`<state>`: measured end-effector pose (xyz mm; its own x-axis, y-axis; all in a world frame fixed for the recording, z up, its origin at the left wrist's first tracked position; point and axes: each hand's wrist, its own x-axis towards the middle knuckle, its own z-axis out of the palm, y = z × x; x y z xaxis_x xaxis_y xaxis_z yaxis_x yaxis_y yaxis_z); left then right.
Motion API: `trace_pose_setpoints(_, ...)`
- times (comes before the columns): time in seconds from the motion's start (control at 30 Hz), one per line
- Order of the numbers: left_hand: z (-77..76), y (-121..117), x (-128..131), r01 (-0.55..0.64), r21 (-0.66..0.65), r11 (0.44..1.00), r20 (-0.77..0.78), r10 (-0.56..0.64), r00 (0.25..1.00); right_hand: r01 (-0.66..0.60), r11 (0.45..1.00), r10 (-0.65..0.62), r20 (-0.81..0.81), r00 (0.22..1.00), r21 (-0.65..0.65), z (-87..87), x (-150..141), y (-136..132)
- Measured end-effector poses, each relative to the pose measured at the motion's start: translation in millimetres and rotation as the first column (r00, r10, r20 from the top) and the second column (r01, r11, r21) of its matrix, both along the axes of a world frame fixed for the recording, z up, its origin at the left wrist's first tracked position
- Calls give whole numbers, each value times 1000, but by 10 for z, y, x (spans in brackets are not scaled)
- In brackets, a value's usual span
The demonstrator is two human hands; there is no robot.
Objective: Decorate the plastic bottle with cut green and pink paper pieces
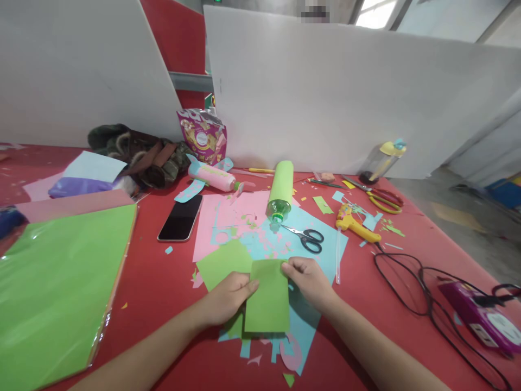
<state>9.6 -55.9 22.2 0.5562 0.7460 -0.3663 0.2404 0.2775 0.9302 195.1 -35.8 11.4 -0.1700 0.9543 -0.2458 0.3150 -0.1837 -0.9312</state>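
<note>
My left hand (234, 296) pinches the left edge of a green paper rectangle (267, 304), thumb on top. At its upper right corner, my right hand (307, 277) grips the same paper between thumb and fingers. Beneath it lie another green sheet (223, 260), a light blue sheet (325, 233) and a pink sheet (205, 228), strewn with scraps. Just beyond the hands, black-handled scissors (309, 237) rest partly spread. A bottle wrapped in green paper (283, 182) lies on its side, its green cap toward me.
On the left are a phone (181, 218), a pack of green paper (61, 282) and a pink paper-covered bottle (214, 177). To the right lie a yellow glue gun (356, 225), its black cord, a purple power strip (480, 312) and large red-and-yellow-handled scissors (382, 200).
</note>
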Motion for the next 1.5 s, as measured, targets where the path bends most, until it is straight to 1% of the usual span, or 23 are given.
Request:
trace_pose_setpoints(0.13, -31, 6, -1, 14, -23, 1000, -6, -14, 1000, 19, 999, -23, -81, 996, -50, 32, -10, 2)
trace_pose_setpoints(0.23, -38, 8, -1, 4, -22, 1000, -43, -5, 999, 51, 996, -54, -46, 997, -79, 78, -29, -9)
trace_pose_setpoints(0.3, -30, 6, 0, -15, -12, 1000, -24, 15, 1000, 47, 995, -50, -28, 998, -91, 109, -45, -18)
trace_pose_setpoints(0.37, -23, 5, 4, -32, 18, 999, 9, 32, 999, 35, 994, -37, -18, 999, -100, 132, -60, -28)
trace_pose_setpoints(0.43, -24, 3, 9, -41, 56, 998, 6, 41, 999, 26, 994, -26, -8, 1000, -102, 142, -68, -38)
trace_pose_setpoints(0.53, -39, -1, 16, -43, 122, 992, -72, 52, 996, 14, 996, -11, 27, 1000, -86, 136, -61, -50)
trace_pose_setpoints(0.6, -47, -5, 20, -40, 200, 979, -132, 67, 989, 10, 998, -6, 64, 998, -54, 121, -49, -56)
trace_pose_setpoints(0.67, -43, -11, 23, -27, 254, 967, -156, 69, 985, 12, 1000, -10, 79, 997, -14, 103, -37, -60)
trace_pose_setpoints(0.73, -30, -18, 26, -38, 248, 968, -149, 77, 986, 23, 1000, -23, 36, 999, 9, 85, -32, -59)
trace_pose_setpoints(0.77, -22, -21, 28, -60, 233, 971, -142, 95, 985, 22, 1000, -22, -11, 1000, -1, 76, -33, -57)
trace_pose_setpoints(0.83, -11, -25, 31, -137, 235, 962, -141, 173, 975, -16, 999, 10, -127, 992, -47, 63, -42, -52)
trace_pose_setpoints(0.9, -14, -24, 34, -211, 281, 936, -143, 258, 955, -81, 993, 61, -218, 974, -82, 53, -55, -51)
trace_pose_setpoints(0.97, -29, -21, 38, -230, 329, 916, -148, 290, 945, -106, 992, 87, -242, 966, -68, 47, -63, -58)
trace_pose_setpoints(1.03, -49, -23, 41, -172, 354, 919, -172, 245, 954, -67, 998, 62, -195, 979, -19, 48, -59, -68)
trace_pose_setpoints(1.13, -62, -38, 44, 7, 370, 929, -207, 75, 976, -16, 997, 21, -68, 997, 77, 68, -26, -75)
trace_pose_setpoints(1.17, -60, -44, 42, 69, 378, 923, -218, 16, 976, -28, 993, 31, -25, 999, 114, 78, -11, -74)
trace_pose_setpoints(1.23, -46, -50, 36, 154, 406, 901, -233, -61, 971, -97, 980, 89, 53, 995, 172, 101, 14, -71)
trace_pose_setpoints(1.27, -34, -49, 31, 172, 428, 887, -235, -75, 969, -136, 973, 122, 87, 989, 189, 113, 22, -69)
trace_pose_setpoints(1.33, -8, -39, 21, 168, 475, 864, -226, -65, 972, -191, 962, 167, 135, 977, 195, 137, 22, -73)
trace_pose_setpoints(1.43, 17, -26, 17, 120, 504, 855, -232, 1, 973, -258, 945, 221, 193, 956, 200, 168, -11, -101)
trace_pose_setpoints(1.5, 5, -32, 23, 124, 527, 841, -272, 29, 962, -332, 920, 281, 242, 929, 209, 175, -41, -128)
